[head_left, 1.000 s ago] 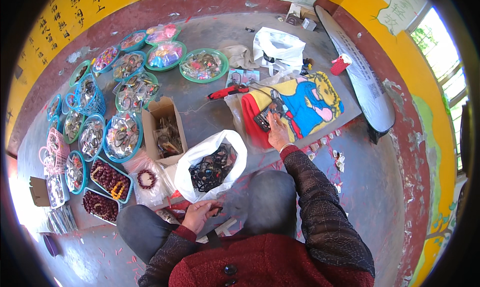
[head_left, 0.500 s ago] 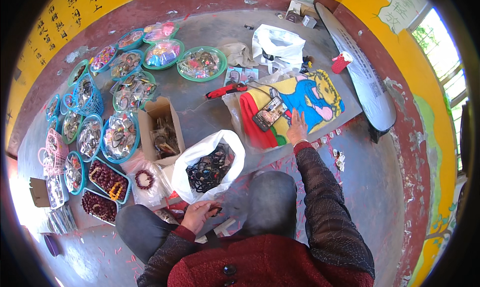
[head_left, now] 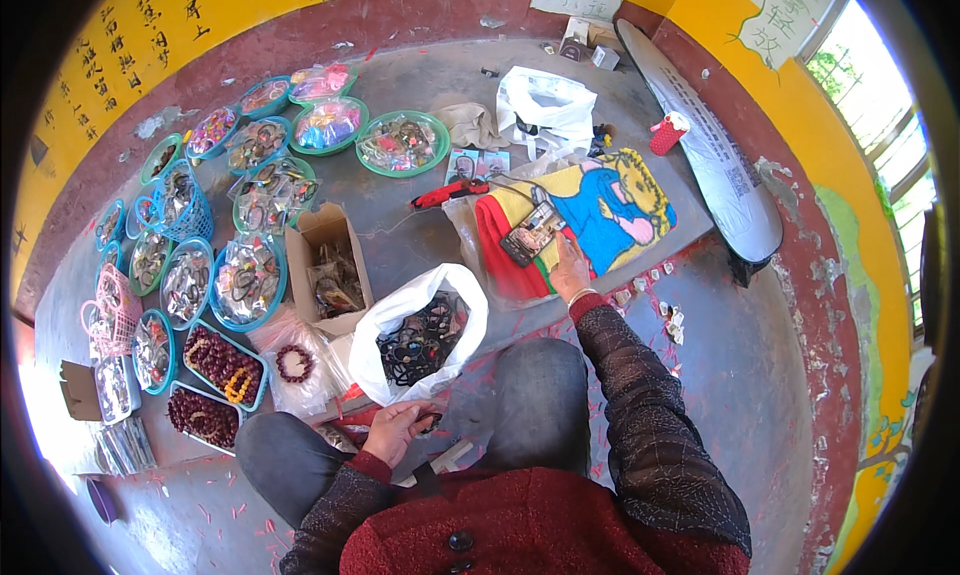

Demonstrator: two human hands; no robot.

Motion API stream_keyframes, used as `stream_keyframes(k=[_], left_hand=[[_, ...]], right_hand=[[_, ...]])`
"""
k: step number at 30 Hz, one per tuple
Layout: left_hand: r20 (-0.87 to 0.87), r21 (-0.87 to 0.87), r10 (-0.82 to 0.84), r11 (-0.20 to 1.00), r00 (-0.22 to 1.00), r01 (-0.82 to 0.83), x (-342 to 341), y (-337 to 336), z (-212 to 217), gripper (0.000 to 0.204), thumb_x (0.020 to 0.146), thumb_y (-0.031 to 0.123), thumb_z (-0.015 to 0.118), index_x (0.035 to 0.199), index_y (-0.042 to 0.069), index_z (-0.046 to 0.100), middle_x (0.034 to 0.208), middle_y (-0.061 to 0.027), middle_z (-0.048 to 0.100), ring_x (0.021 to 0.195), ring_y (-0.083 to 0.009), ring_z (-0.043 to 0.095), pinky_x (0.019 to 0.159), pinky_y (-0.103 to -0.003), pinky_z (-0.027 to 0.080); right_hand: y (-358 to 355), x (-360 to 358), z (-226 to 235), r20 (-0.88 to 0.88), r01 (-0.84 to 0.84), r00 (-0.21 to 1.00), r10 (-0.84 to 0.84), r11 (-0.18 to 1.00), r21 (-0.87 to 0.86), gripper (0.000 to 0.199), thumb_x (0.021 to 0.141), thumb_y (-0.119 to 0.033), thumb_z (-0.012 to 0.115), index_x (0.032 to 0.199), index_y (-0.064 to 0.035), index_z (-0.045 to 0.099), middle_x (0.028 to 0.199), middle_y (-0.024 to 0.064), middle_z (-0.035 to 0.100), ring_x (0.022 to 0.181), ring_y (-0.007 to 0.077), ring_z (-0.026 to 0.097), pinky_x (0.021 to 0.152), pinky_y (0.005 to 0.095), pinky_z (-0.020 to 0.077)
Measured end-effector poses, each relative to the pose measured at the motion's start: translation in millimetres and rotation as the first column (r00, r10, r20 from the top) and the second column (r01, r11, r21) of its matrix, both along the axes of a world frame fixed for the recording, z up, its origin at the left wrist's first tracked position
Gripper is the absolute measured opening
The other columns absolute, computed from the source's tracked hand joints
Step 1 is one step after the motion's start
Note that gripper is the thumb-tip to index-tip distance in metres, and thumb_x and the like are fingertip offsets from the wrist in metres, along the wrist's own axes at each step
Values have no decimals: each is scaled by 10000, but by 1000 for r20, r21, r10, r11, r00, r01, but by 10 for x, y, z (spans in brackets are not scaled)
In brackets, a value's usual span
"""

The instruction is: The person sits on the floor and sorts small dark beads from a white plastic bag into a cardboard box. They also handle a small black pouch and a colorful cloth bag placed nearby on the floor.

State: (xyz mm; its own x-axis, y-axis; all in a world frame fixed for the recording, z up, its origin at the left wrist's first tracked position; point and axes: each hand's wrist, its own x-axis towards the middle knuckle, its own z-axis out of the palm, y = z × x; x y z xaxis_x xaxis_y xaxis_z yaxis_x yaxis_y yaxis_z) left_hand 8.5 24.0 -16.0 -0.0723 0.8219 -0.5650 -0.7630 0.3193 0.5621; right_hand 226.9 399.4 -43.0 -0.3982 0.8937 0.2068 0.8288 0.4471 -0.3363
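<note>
My right hand [head_left: 570, 275] lay flat, fingers spread, beside the phone [head_left: 532, 233], not yet gripping it. My left hand [head_left: 397, 430] loosely curled on dark beads below the white bag [head_left: 420, 325]; most beads looked unsorted.

We wear a dark red buttoned vest [head_left: 520, 525] over dark patterned knit sleeves [head_left: 650, 425], grey trousers [head_left: 530, 405], and a thin bracelet [head_left: 581, 296].

One head-worn fisheye looks steeply down, near the lap.
</note>
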Motion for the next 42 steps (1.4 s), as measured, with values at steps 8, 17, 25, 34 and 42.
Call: stream_keyframes(k=[8, 17, 25, 34, 42], left_hand=[[0, -5, -7, 1000, 1000, 7, 25, 23, 60, 217, 901, 35, 434, 1028, -93, 555, 1042, -169, 598, 919, -206, 600, 827, -283, 496], [-4, -67, -15, 998, 1000, 14, 16, 43, -9, 226, 903, 35, 424, 1040, -93, 550, 1053, -175, 593, 940, -207, 594, 831, -277, 492], [12, -39, -23, 999, 1000, 24, 34, 74, -19, 227, 901, 43, 434, 1041, -94, 549, 1043, -179, 597, 942, -215, 595, 835, -275, 489], [5, -27, -20, 999, 1000, 20, 32, 47, -22, 225, 904, 45, 433, 1038, -91, 552, 1043, -175, 596, 940, -215, 596, 828, -279, 493], [-9, -37, -15, 999, 1000, 15, 38, 52, 58, 222, 906, 49, 438, 1030, -99, 547, 1043, -167, 593, 900, -203, 601, 825, -283, 499]], right_hand=[[-93, -52, -165, 66, -204, 977, 204, 979, 3, 682, 726, -63, 511, 1358, -96, 256, 1241, 125, 493, 1261, 350, 321, 919, 475, 344], [-10, -275, 61, 230, -237, 943, 240, 971, -40, 605, 841, -330, 511, 1355, -115, 275, 1315, 119, 425, 1274, 350, 293, 943, 473, 331], [385, 199, -22, 154, 141, 977, -149, 988, 60, 556, 863, -357, 469, 1328, -84, 333, 1340, 107, 397, 1293, 338, 258, 953, 481, 323], [196, 371, -214, 130, 99, 986, -103, 994, 38, 523, 866, -345, 468, 1308, -90, 358, 1319, 101, 419, 1286, 350, 265, 940, 502, 324], [143, 349, -242, 141, 91, 986, -87, 996, -20, 557, 849, -358, 498, 1314, -90, 350, 1313, 100, 428, 1283, 351, 273, 942, 492, 339]])
